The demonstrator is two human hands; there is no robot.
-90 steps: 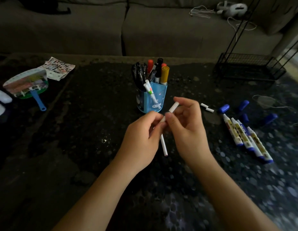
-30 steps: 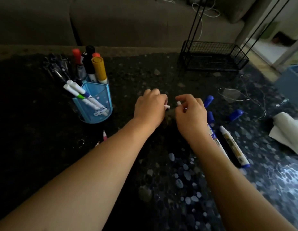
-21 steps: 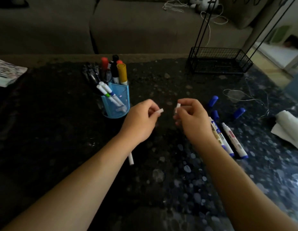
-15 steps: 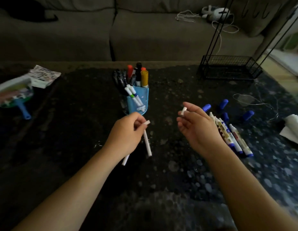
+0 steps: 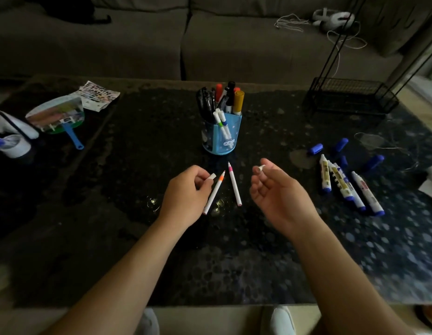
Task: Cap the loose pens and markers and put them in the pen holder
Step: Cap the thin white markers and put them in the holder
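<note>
Two bare hands low in the centre of the frame, above a dark speckled surface [image 5: 113, 189]. Left hand [image 5: 187, 192] curled, grip closed in a pinch on a white cap [image 5: 212, 176] between thumb and fingertips. Right hand [image 5: 275, 193] palm up, fingers loosely bent, grip pinching a second white cap [image 5: 261, 168] at the fingertips.

Between the hands, two thin white pens, both uncapped. Orange-tipped pen [image 5: 214, 192] slanted along the left fingers and touching them, unclear whether held or lying down. Pink-tipped pen [image 5: 234, 183] flat on the surface, apart from both hands.

Just above, at centre frame, an upright blue pen holder [image 5: 223, 139], packed with black pens, orange markers and a yellow-capped marker [image 5: 238, 100]. Two capped white pens [image 5: 221, 122] leaning in its front pocket.

At right, a row of uncapped whiteboard markers [image 5: 343, 184] with blue ends, lying side by side near scattered blue caps [image 5: 316, 149]. Printed labels on their barrels, too small to read.
</note>
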